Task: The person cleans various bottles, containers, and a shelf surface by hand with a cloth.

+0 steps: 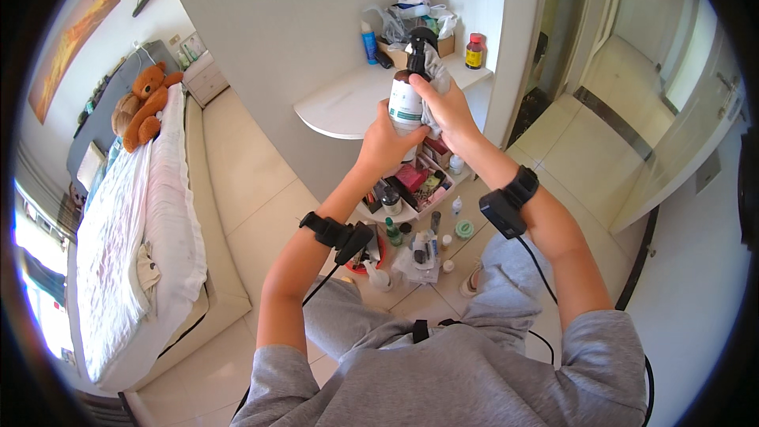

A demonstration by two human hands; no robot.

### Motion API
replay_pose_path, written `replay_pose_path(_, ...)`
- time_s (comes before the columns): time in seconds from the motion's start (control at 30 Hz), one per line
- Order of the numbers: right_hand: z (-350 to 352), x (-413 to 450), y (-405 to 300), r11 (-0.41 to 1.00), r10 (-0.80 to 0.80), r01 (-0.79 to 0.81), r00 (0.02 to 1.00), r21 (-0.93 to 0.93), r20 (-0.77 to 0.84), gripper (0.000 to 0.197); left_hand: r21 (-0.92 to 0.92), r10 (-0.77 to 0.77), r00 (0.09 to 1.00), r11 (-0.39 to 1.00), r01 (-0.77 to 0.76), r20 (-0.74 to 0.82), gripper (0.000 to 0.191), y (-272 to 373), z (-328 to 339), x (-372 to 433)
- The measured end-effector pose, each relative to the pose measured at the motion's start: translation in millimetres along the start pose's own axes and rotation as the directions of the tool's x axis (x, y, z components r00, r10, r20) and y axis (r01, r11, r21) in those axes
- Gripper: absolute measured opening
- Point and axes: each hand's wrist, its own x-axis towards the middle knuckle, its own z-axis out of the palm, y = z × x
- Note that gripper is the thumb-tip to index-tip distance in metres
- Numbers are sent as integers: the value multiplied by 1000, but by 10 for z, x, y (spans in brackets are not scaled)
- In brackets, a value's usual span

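Both hands hold a bottle [405,101] with a white label and a black pump or spray top, raised in front of a corner shelf [338,108]. My left hand [385,139] wraps the lower left side of the bottle. Against its right side, my right hand [446,108] presses a grey cloth [437,74], with the thumb on the bottle's shoulder. The label bears writing. Below the hands, a lower shelf carries a pink-edged box [442,204] of small packets and a dark jar [391,200]; my forearms and hands hide part of it.
On the corner shelf are a cardboard box [398,58] with plastic bags, a blue bottle [369,44] and a red-capped jar [474,51]. Floor items include a green bottle [392,231], a white spray bottle [378,277] and a red basin [362,267]. A bed [172,190] stands left, an open door [682,148] right.
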Motion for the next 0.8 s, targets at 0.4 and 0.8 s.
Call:
replay_pose_path(0.4, -147, -267, -165, 964, -91, 117, 989, -238, 118, 40, -315, 7, 1000, 949, -3, 11, 58, -140, -132, 84)
replay_pose_path(0.8, -121, 76, -151, 955, 297, -291, 918, -64, 262, 41, -600, -27, 914, 746, 289, 406, 53, -158, -59, -27)
